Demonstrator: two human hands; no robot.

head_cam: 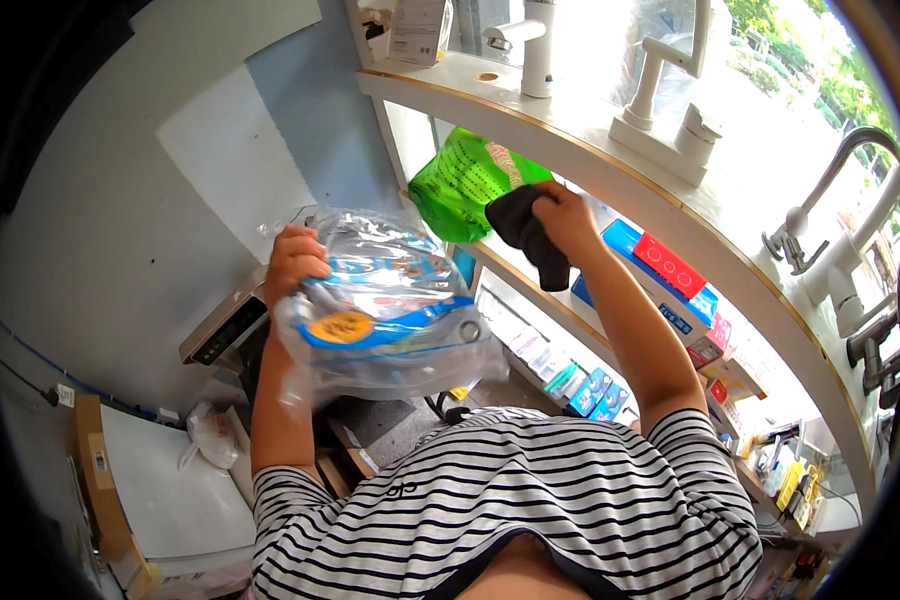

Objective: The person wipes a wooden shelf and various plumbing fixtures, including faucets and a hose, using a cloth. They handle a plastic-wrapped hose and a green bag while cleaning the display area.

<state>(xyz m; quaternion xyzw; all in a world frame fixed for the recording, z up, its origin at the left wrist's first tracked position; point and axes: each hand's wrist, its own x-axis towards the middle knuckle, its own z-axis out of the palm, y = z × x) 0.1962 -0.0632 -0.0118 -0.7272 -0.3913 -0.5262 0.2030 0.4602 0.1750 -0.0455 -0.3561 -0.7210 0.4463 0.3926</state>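
My left hand [294,262] grips the left edge of a clear plastic bag [397,300] with blue and orange print, which is slightly blurred and has hose-like grey contents showing through. To its right, my right hand [566,217] is closed on a dark cloth [529,232] that hangs down from the fingers. Cloth and bag are apart. Just behind the cloth, a bright green plastic bag [457,180] stands on the shelf under the counter.
Faucets, among them a white one [538,52], stand on the curved white counter [592,142]. Boxes, one blue with a red panel [667,266], fill the shelves beneath. At left are a beige appliance [225,315] and a large white panel edged with cardboard [172,480].
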